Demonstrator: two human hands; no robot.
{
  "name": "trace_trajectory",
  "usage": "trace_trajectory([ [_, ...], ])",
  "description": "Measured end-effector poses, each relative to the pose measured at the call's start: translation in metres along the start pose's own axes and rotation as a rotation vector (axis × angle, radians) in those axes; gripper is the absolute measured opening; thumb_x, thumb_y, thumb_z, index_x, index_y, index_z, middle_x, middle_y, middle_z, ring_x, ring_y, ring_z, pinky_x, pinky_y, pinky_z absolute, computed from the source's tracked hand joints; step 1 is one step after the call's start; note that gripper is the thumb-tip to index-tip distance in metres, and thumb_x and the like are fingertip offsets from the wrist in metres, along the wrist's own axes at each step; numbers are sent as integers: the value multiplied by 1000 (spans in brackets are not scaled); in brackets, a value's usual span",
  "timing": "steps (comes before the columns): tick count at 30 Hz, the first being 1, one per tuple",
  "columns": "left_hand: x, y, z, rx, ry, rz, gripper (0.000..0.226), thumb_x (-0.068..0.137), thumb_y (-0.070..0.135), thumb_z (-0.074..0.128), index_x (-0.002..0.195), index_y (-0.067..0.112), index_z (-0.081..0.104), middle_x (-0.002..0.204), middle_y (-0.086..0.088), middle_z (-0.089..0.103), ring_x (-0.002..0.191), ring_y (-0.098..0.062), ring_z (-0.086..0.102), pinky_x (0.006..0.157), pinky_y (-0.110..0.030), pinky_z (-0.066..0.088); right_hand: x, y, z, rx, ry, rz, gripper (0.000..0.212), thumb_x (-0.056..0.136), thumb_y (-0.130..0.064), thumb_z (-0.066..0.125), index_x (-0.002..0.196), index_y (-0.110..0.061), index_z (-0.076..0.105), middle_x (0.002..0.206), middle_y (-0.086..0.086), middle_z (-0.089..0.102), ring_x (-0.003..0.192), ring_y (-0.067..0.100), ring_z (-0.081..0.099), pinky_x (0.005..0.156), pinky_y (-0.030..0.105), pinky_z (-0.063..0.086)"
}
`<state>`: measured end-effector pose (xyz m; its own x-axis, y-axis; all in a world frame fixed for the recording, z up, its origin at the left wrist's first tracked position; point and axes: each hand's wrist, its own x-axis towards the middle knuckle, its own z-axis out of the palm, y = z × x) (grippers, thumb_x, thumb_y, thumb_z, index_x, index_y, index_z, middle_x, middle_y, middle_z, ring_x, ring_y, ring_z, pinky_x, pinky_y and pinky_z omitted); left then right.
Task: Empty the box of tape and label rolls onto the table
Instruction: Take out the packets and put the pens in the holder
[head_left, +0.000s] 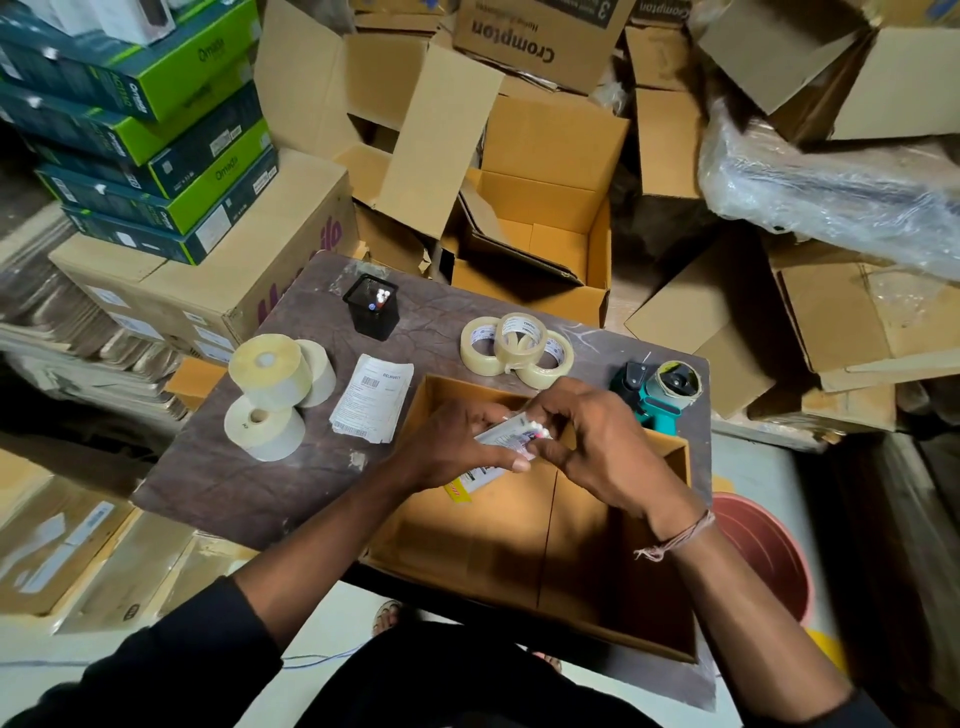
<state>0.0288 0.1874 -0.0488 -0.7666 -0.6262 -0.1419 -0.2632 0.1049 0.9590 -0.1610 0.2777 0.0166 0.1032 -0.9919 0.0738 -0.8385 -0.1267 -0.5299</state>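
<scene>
We have both hands over the open cardboard box (519, 545), which sits on the near right part of the bench (249, 467). Our left hand (452, 447) pinches a small bundle of papers and pens (506, 441) from the left, thumb under and fingers curled over it, while our right hand (597, 441) closes its fingertips on the same bundle from the right, so both are holding the one thing just above the box's far half. The box floor looks bare apart from what we hold (part of it lies under our arms, so we cannot be sure). The task's goods are already out: three label rolls (275, 389) stand together on the left of the bench, and three clear tape rolls (514, 348) lean on each other just beyond the box's far wall, with the tape dispenser (660, 389) to their right, a loose shipping label (371, 395) between rolls and box, and a black pen holder (371, 306) further back. The risk we see is in the bundle itself: it is loose and held only at its ends, so a slackened pinch could let pens slip back into the box or roll off the bench. Setting it down carelessly near the leaning tape rolls could also knock them over the far edge.
</scene>
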Motion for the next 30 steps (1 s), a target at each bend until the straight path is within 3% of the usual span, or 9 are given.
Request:
trace_trajectory([
  [3, -1, -1, -5, -2, -50, -2, 32, 80, 30, 88, 102, 10, 75, 94, -18, 76, 93, -40, 71, 83, -59, 54, 2, 1, -2, 51, -4, 3, 19, 78, -16, 81, 91, -23, 70, 82, -10, 64, 71, 7, 60, 66, 32, 54],
  [7, -5, 1, -20, 48, -212, -37, 27, 87, 26, 82, 109, 13, 72, 93, -6, 81, 93, -25, 77, 89, -49, 58, 3, 1, -6, 243, -17, 116, 21, 77, -10, 84, 93, -18, 73, 78, -6, 67, 68, 6, 58, 69, 30, 54],
  [12, -10, 0, -37, 70, -247, -26, 28, 87, 23, 82, 111, 12, 72, 96, -4, 81, 88, -21, 79, 85, -40, 61, 5, 2, -5, 491, -79, 193, 27, 76, -5, 85, 98, -13, 72, 89, 17, 67, 73, 12, 58, 75, 35, 57],
  [15, -13, 0, -47, 70, -241, -21, 22, 86, 20, 83, 104, 14, 74, 93, -2, 81, 86, -21, 79, 83, -39, 60, 8, -4, 1, 432, -119, 167, 32, 75, -9, 87, 101, -13, 69, 89, 16, 64, 72, 15, 57, 73, 31, 54],
  [19, -15, -2, -62, 110, -259, -35, 27, 84, 23, 85, 105, 12, 73, 93, -1, 81, 85, -19, 79, 84, -43, 62, 18, -13, 5, 278, -150, 85, 22, 80, -15, 84, 95, -17, 68, 84, 7, 63, 75, 22, 57, 70, 42, 53],
  [21, -17, -2, -69, 80, -246, -62, 32, 82, 20, 87, 107, 9, 71, 94, -4, 81, 84, -22, 80, 83, -44, 62, 23, -17, 6, 269, -156, 65, 20, 81, -14, 83, 94, -17, 69, 82, 6, 62, 74, 19, 54, 70, 40, 51],
  [25, -21, 3, -82, 126, -291, -53, 31, 82, 18, 87, 104, 7, 68, 93, -7, 81, 81, -22, 80, 72, -28, 61, 26, -20, 12, 452, -112, 209, 26, 76, -9, 86, 99, -14, 75, 76, 5, 63, 72, 7, 53, 74, 27, 51],
  [27, -22, 6, -86, 173, -333, -44, 31, 82, 22, 87, 104, 10, 69, 93, -4, 80, 81, -20, 79, 72, -28, 61, 26, -18, 16, 548, -130, 243, 30, 73, -5, 87, 100, -11, 76, 78, 5, 66, 75, 13, 56, 78, 31, 53],
  [30, -24, 7, -89, 179, -364, -53, 30, 82, 25, 88, 103, 12, 71, 92, -1, 78, 82, -20, 77, 71, -25, 58, 26, -17, 18, 734, -184, 233, 32, 73, 4, 83, 103, -1, 74, 92, 21, 75, 85, 21, 69, 83, 31, 60],
])
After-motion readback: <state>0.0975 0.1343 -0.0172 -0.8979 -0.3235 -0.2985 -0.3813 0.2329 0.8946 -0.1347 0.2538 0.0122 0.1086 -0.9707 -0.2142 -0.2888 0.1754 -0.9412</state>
